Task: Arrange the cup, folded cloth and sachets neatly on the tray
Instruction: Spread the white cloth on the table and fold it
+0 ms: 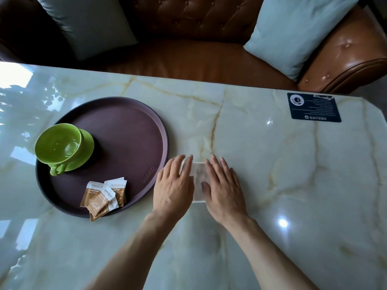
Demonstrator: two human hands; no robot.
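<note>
Both hands lie flat, palms down, on the folded cloth (198, 181), which rests on the marble tabletop (272, 164) just off the tray (134, 122) at its four o'clock edge. The left hand (173, 187) covers the cloth's left side, the right hand (224, 189) its right; neither grip is closed, fingers spread and pressing, apparently to flatten the fold before it is moved. On the tray, the green cup (59, 144) sits on its saucer (88, 149) at nine o'clock, handle toward the person, and three sachets (103, 195) overlap loosely at six o'clock, one poking past the rim. The cloth alone remains outside the tray.
</note>
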